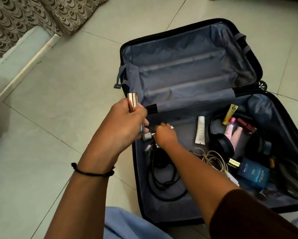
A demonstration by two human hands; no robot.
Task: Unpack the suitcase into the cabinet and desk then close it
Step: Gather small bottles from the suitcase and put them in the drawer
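Note:
The black suitcase [193,71] lies open on the floor, its far half bare. My left hand [125,121] grips a bundle of small cosmetics over the near half's left edge: a rose-gold tube [133,100], a black-capped item [151,108] and a grey-capped bottle [147,135]. My right hand [165,135] is curled around a small item next to that bottle; the item is mostly hidden. Still in the near half are a white tube [200,130], black headphones [218,142], a blue perfume bottle [251,171], a black cable [163,173], a beige cord [213,157] and pink and maroon tubes [237,130].
Pale floor tiles [67,83] surround the case. A white bed base or ledge [22,62] with patterned fabric [15,18] runs along the upper left. My blue-clad knee [127,223] is at the bottom edge, touching the suitcase's near rim.

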